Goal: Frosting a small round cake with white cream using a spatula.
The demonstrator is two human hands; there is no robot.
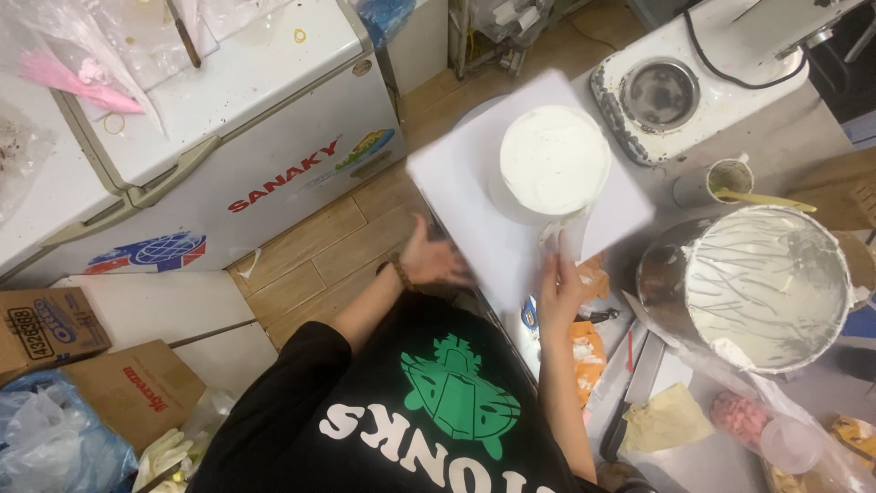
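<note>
A round cake covered in white cream sits on a square white board atop a turntable. My left hand touches the board's near-left edge, fingers spread and blurred. My right hand holds a flat white scraper upright against the cake's near side.
A large metal bowl smeared with white cream stands at the right. A mixer base is behind the cake, a cup with a yellow tool beside it. A white chest freezer is at left, cardboard boxes below it.
</note>
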